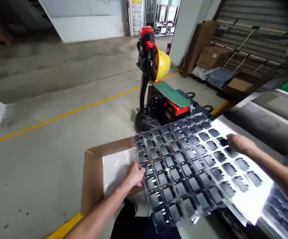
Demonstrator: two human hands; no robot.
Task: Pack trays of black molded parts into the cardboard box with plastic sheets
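Clear plastic blister tray (181, 166) is spanning both hands, its pockets carrying dark square parts (170, 176). The left hand (134, 174) is closing on the near edge, while the right hand (241, 144) is laying its fingers on the far side, its grip unclear. Support from both sides is limiting sag, with one end overhanging a cardboard box (93, 181) lined with white film (116, 172).

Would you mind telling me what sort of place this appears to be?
It looks like a warehouse or factory loading area: a grey concrete floor with a painted yellow lane line, a red-and-black electric pallet truck with a yellow hard hat on it, and brown cardboard boxes by a corrugated metal roller shutter.
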